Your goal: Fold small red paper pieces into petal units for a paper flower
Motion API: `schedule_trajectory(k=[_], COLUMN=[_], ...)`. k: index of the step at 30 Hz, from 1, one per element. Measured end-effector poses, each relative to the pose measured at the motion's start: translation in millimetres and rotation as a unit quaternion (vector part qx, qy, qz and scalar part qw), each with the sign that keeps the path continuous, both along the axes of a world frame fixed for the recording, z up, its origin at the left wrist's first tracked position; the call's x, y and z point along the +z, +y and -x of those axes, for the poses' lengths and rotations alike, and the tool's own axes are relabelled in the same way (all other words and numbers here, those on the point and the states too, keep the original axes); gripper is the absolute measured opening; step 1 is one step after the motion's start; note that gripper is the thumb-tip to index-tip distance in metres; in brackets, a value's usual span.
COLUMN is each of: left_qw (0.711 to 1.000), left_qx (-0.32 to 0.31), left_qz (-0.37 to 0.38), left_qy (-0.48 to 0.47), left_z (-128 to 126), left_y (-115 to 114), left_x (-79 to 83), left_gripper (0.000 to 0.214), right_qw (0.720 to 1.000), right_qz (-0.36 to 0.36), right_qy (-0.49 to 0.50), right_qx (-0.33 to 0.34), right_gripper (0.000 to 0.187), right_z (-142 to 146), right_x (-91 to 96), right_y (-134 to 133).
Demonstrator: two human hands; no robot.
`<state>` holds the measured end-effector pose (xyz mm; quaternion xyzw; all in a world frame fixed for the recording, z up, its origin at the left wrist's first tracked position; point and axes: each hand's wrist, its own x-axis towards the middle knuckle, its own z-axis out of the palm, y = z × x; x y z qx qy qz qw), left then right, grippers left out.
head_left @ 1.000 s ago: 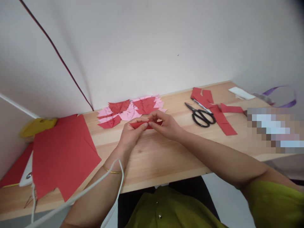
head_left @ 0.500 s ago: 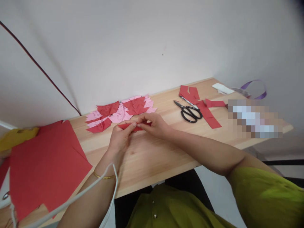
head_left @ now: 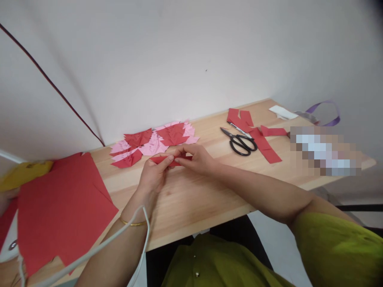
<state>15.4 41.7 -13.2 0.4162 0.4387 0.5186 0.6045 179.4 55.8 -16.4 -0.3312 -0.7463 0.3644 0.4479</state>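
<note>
Both hands meet over the middle of the wooden table, pinching one small folded red paper piece. My left hand grips its left end between thumb and fingers. My right hand pinches its right end, fingers curled. The piece is held just above the tabletop. Right behind the hands lies a spread of folded red and pink paper pieces.
A large red paper sheet covers the table's left part, with something yellow behind it. Black scissors and red paper strips lie at the right, a purple ribbon beyond. A white cable hangs near my left arm.
The hands keep pinching the red piece, with only small finger shifts. The view swung to the right between the first and second frames, then held.
</note>
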Motion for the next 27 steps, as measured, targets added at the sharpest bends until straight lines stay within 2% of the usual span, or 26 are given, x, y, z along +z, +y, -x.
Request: schedule_trajectory(k=[6,12,18,22,27], left_qw=[0.999,0.996,0.991,0.992,0.989], left_qx=[-0.01,-0.014,-0.002,-0.007,-0.032], left_qz=[-0.035,-0.077,-0.093,-0.099,-0.095], left_qy=[0.022,0.041,0.092,0.08,0.111], left_z=[1.4,4.3,5.6,3.2,3.7], left_y=[-2.8,-4.1,-2.5,-3.5,-4.9], left_x=[2.7,2.7,2.2,4.4,6.2], left_gripper=[0.015,0.013,0.017,0.018,0.016], right_qw=[0.999,1.0,0.997,0.992,0.994], right_qz=[0.016,-0.004,-0.076,-0.118,-0.082], right_qy=[0.049,0.014,-0.015,-0.038,-0.069], right_qx=[-0.013,-0.027,-0.027,-0.016,0.023], right_gripper=[0.01,0.01,0.01,0.007,0.012], right_z=[-0.9,-4.0,-5.9,-6.2,-6.6], right_x=[0.6,5.3,0.6,1.0,2.6], right_y=[-2.3,-3.6,1.1,2.7,2.2])
